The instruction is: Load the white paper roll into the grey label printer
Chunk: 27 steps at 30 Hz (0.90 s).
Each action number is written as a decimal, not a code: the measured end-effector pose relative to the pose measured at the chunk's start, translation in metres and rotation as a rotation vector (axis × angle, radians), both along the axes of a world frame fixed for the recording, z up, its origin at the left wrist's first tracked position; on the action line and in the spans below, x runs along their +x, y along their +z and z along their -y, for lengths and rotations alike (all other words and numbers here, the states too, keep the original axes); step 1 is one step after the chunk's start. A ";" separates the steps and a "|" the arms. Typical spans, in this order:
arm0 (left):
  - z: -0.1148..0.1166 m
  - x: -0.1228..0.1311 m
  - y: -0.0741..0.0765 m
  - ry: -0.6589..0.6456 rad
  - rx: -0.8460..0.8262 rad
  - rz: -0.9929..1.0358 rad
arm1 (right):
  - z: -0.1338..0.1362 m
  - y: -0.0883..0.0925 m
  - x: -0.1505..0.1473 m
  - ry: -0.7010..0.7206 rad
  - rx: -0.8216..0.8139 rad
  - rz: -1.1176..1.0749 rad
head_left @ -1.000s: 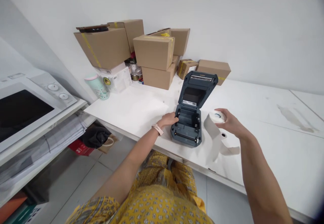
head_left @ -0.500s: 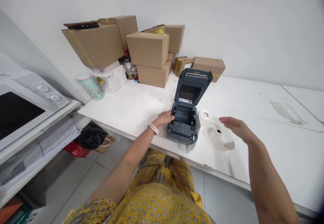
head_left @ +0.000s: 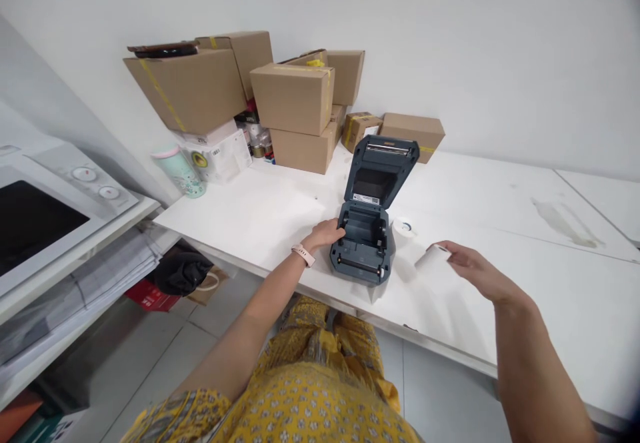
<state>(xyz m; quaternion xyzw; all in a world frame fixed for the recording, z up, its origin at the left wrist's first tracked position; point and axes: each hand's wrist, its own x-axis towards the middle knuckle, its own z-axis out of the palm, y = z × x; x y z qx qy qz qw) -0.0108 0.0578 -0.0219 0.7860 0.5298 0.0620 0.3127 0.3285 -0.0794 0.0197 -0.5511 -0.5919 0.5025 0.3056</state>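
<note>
A dark grey label printer (head_left: 361, 256) sits on the white table with its lid (head_left: 381, 169) raised and its inner bay showing. My left hand (head_left: 326, 233) grips the printer's left side, thumb over the rim. To the right of the printer, my right hand (head_left: 467, 264) has its fingers closed at the end of a white paper roll (head_left: 431, 263), which is tilted on its side. Some loose paper seems to hang from the roll, but it blends into the tabletop. Another white roll (head_left: 403, 227) stands close to the printer's right side.
Cardboard boxes (head_left: 293, 99) are stacked along the wall at the back left. A mint green tumbler (head_left: 180, 173) stands beside a white box (head_left: 225, 157). At far left is a microwave (head_left: 55, 209) on a shelf. The table's front edge (head_left: 425, 336) runs before me.
My right hand has closed on the paper roll, which stood upright before and is now tipped over on its side. My left hand and the printer have stayed put.
</note>
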 end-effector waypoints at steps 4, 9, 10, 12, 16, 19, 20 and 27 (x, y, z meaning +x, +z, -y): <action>-0.002 0.000 -0.003 -0.007 0.008 0.027 | -0.003 0.046 -0.033 0.141 0.148 -0.207; -0.001 0.000 -0.002 0.000 -0.001 0.012 | -0.056 0.053 -0.100 0.318 0.320 0.314; 0.000 0.000 -0.001 0.007 -0.013 0.012 | -0.069 0.046 -0.110 0.319 0.374 0.475; 0.002 0.000 0.002 0.019 -0.034 0.016 | -0.092 0.028 -0.124 0.334 0.420 0.762; 0.006 0.000 0.008 0.039 -0.032 -0.009 | -0.114 -0.001 -0.132 0.418 0.451 0.961; 0.007 0.000 0.011 0.053 -0.043 -0.023 | -0.115 -0.008 -0.134 0.463 0.470 0.981; 0.008 0.000 0.012 0.053 -0.043 -0.022 | -0.115 -0.009 -0.134 0.475 0.476 0.986; 0.007 0.000 0.008 0.047 -0.031 -0.009 | -0.119 -0.026 -0.136 0.430 0.541 1.068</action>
